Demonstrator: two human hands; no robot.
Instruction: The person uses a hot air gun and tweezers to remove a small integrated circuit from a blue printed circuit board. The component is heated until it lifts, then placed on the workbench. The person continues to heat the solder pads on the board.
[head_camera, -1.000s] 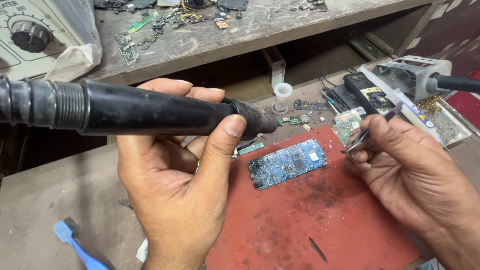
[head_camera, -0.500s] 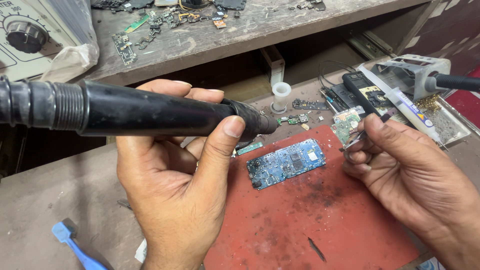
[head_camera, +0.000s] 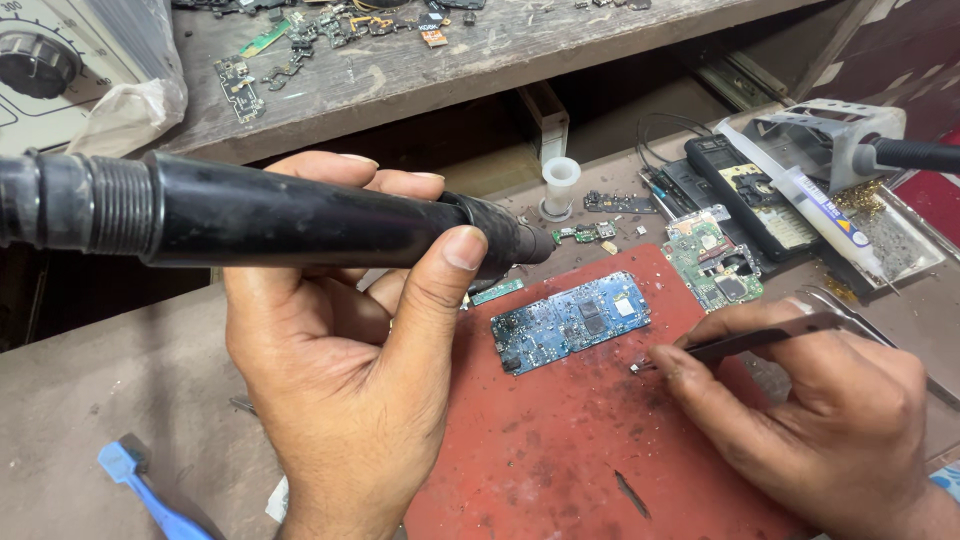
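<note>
Left hand (head_camera: 340, 330) gripped the hot-air wand (head_camera: 270, 218); right hand (head_camera: 830, 420) pinched tweezers (head_camera: 740, 343) beside the board (head_camera: 570, 322), best kept steady.

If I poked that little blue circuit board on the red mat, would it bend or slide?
The blue circuit board looks thin, flat and rigid, so it probably would not flop. It seems light and lies loose on the red mat, so a poke would likely slide it. Its tiny parts look fragile.
</note>
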